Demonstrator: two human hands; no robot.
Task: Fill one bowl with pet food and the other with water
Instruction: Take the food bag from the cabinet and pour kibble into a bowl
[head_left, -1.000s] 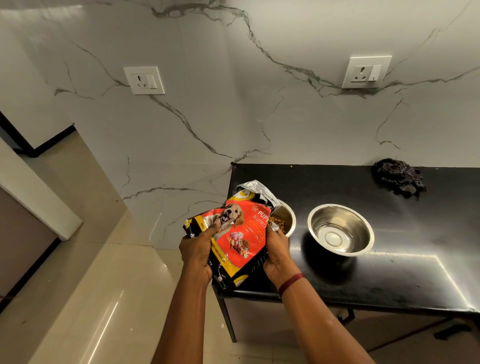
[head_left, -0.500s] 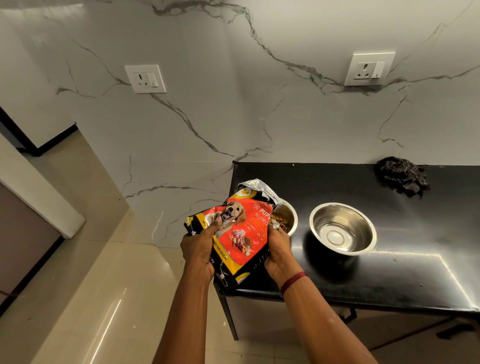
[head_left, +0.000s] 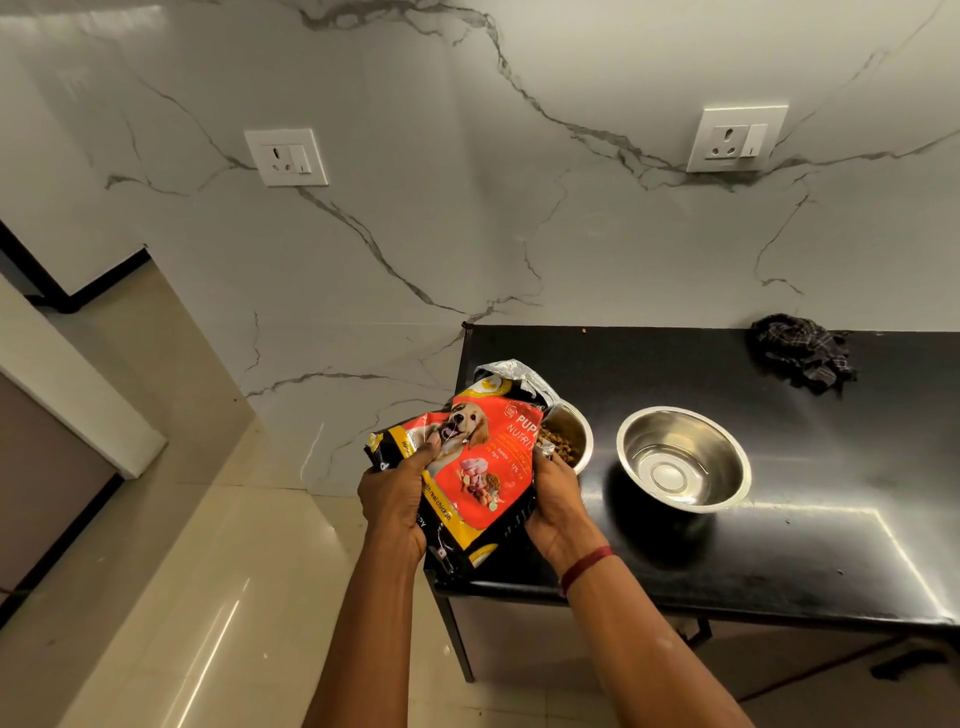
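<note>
Beside the shiny silver round steel bowl (head_left: 683, 457): a red, yellow and black foil pet-food bag (head_left: 480, 462); behind it, a dark checked crumpled cloth (head_left: 800, 351).

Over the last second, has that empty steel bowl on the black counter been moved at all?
No. The empty bowl sits at the same spot on the black counter, equally far from the dark cloth by the wall; only the camera shifted slightly.

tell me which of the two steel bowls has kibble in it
The left bowl, half hidden behind the food bag, holds kibble; the right bowl has none.
</note>
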